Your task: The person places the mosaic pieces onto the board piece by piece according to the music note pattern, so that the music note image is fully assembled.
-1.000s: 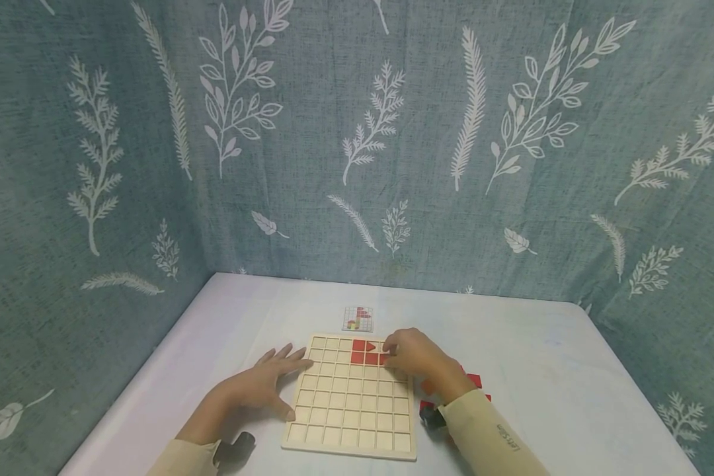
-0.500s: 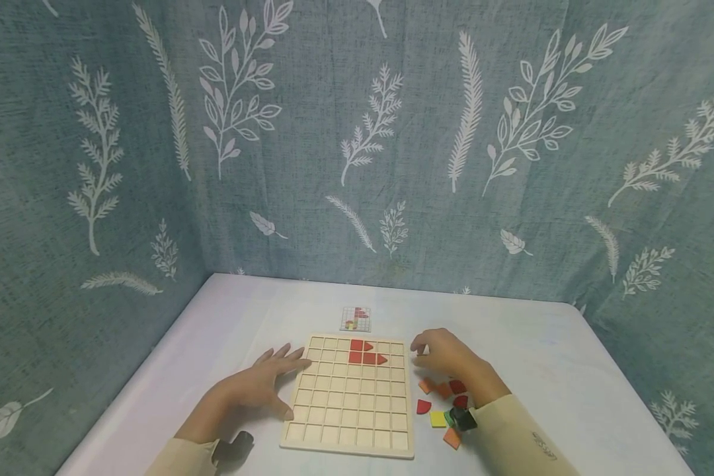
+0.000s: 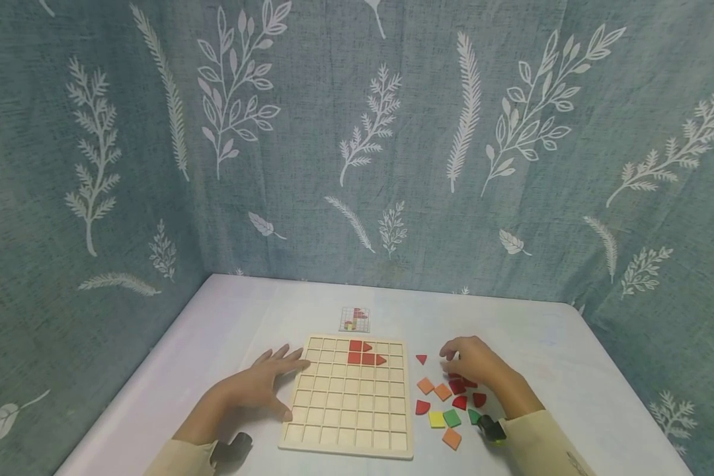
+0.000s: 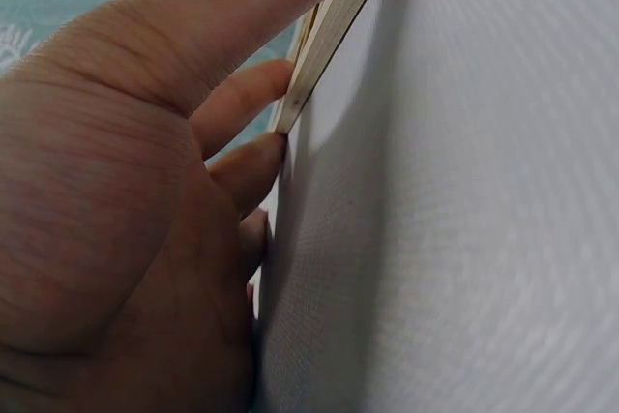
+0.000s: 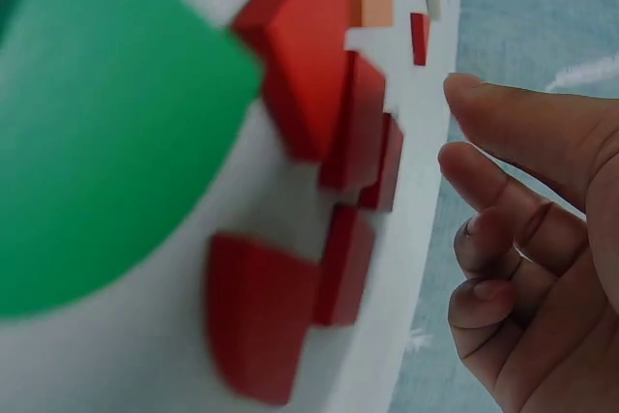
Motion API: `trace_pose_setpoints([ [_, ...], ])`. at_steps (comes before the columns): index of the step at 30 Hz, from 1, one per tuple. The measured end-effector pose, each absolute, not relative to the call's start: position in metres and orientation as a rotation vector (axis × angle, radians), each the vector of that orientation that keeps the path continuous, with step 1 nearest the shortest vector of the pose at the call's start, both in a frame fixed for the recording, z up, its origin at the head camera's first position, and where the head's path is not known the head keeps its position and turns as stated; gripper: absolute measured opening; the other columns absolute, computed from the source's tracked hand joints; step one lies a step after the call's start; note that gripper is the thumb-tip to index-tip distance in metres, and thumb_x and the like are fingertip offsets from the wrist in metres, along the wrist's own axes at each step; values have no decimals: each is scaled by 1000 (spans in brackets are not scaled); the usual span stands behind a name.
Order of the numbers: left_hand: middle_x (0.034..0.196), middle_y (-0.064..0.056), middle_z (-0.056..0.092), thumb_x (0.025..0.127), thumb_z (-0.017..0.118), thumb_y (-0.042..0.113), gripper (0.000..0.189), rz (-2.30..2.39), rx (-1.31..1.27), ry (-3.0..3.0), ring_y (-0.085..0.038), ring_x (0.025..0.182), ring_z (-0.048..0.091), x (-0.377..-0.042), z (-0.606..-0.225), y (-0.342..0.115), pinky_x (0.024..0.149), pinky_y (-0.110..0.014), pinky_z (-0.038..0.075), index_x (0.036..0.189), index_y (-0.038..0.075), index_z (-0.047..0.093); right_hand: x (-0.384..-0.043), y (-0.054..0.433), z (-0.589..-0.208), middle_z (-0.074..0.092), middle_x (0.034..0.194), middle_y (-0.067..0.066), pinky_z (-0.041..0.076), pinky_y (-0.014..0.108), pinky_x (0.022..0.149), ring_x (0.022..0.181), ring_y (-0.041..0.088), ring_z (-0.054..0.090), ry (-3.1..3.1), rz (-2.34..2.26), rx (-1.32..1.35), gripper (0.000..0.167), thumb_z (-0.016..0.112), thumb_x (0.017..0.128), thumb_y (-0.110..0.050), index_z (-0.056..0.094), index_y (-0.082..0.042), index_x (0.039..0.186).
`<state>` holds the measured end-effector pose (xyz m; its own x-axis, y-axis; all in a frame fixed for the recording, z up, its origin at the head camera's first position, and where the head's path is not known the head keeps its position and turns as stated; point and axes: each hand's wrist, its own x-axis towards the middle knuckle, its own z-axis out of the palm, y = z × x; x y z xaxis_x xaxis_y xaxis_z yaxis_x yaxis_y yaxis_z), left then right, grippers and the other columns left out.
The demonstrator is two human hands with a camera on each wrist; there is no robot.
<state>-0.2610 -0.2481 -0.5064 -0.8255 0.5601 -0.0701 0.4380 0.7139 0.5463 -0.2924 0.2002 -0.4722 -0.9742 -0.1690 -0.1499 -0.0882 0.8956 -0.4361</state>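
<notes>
A pale wooden grid board [image 3: 345,416] lies on the white table, with red squares [image 3: 355,346] and red triangles [image 3: 381,360] in its two far rows. My left hand [image 3: 252,385] rests at the board's left side, fingers spread; the left wrist view shows the fingertips and thumb along the wooden edge [image 4: 329,41]. To the right of the board, my right hand [image 3: 478,363] hovers close over several red pieces [image 3: 457,386]. Its thumb and forefinger stand apart with nothing between them in the right wrist view, beyond the red blocks [image 5: 353,123] and a green quarter-round piece [image 5: 106,132].
Between board and right hand lies a lone red triangle [image 3: 421,359]. Orange squares [image 3: 425,386], a yellow square [image 3: 437,419] and a green piece [image 3: 452,418] lie nearer. A small printed pattern card [image 3: 355,319] sits behind the board. Patterned cloth [image 3: 357,165] hangs around the table.
My right hand has left the board's second row, where a red triangle now sits, and moved right over the loose pieces, uncovering several of them. My left hand stays in place.
</notes>
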Motion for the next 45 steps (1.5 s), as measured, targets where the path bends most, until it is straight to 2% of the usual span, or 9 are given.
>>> trace_pose_setpoints([
  [5, 157, -13, 26, 54, 83, 61, 107, 764, 783, 2691, -39, 146, 6, -259, -507, -249, 114, -59, -3, 146, 21, 46, -290, 208, -477, 67, 103, 2, 56, 44, 82, 90, 21, 58, 2879, -666, -201, 23, 77, 80, -7, 73, -14, 101],
  [8, 158, -13, 25, 55, 83, 60, 106, 766, 794, 2688, -39, 146, 6, -259, -507, -249, 114, -60, -3, 146, 22, 45, -289, 211, -477, 66, 104, 3, 55, 46, 85, 92, 22, 58, 2870, -671, -215, 24, 77, 79, -5, 73, -14, 100],
  [17, 158, -15, 24, 57, 82, 60, 106, 768, 843, 2678, -40, 146, 5, -263, -509, -251, 113, -61, -3, 147, 19, 44, -288, 215, -471, 66, 101, 3, 57, 42, 79, 86, 21, 57, 2822, -648, -205, 24, 80, 77, -8, 74, -13, 100],
  [23, 158, -12, 24, 56, 82, 61, 106, 769, 828, 2676, -38, 146, 4, -264, -511, -252, 114, -60, -3, 147, 21, 44, -294, 216, -476, 65, 95, 0, 57, 39, 78, 85, 20, 56, 2799, -656, -196, 24, 80, 79, -12, 73, -14, 102],
  [32, 158, -14, 24, 56, 82, 61, 107, 774, 838, 2680, -39, 146, 5, -264, -511, -252, 114, -60, -3, 147, 20, 44, -296, 198, -474, 63, 95, -2, 57, 41, 79, 85, 19, 57, 2835, -647, -200, 28, 81, 79, -19, 72, -17, 106],
  [37, 157, -15, 25, 57, 83, 60, 106, 791, 840, 2675, -40, 146, 5, -263, -511, -252, 113, -61, -3, 147, 19, 45, -297, 181, -471, 64, 93, -6, 54, 43, 86, 88, 17, 57, 2879, -651, -333, 23, 79, 81, -18, 73, -17, 102],
  [45, 158, -13, 24, 57, 83, 60, 106, 790, 835, 2667, -38, 146, 4, -264, -513, -253, 114, -60, -3, 147, 19, 44, -296, 151, -469, 61, 89, -9, 53, 35, 78, 83, 13, 54, 2862, -734, -545, 22, 79, 81, -19, 72, -16, 101],
])
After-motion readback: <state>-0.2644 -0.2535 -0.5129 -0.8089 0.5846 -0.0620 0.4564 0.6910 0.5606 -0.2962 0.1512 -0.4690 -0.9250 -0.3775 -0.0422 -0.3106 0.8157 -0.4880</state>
